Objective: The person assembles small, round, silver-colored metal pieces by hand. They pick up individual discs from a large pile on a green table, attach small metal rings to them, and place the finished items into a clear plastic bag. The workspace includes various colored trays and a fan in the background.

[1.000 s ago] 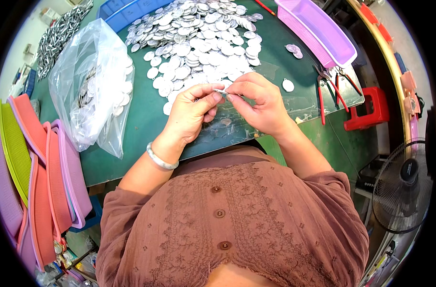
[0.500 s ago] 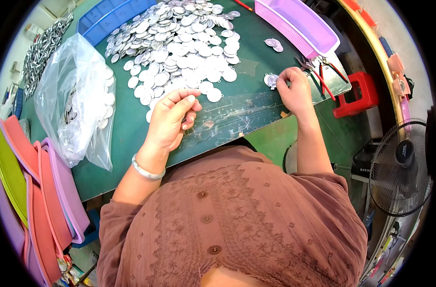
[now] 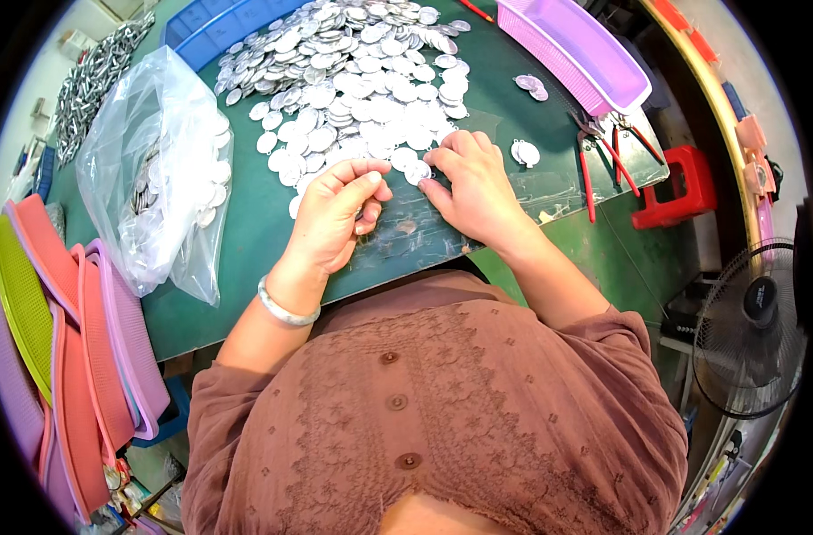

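Observation:
A heap of silver round medals (image 3: 362,80), some with a small loop at the edge, covers the far middle of the green table. At the heap's near edge is my right hand (image 3: 478,187), palm down, thumb and fingers apart at a loose medal (image 3: 416,172). My left hand (image 3: 335,218) is closed just left of it, thumb pressed to the fingers; whatever is in that pinch is hidden. Right of my right hand lies a small stack of medals (image 3: 525,153). Farther back is another small group of medals (image 3: 531,86).
A clear plastic bag (image 3: 148,205) with medals stands at left, beside a blue bin (image 3: 219,34). Pliers with red handles (image 3: 616,156) lie at the right corner near a purple basket (image 3: 594,53). A red stool (image 3: 678,187) and a fan (image 3: 750,330) stand beyond.
My right hand has moved left from the small stack at the right to the heap's near edge. My left hand keeps its pinch. The whole view has shifted slightly.

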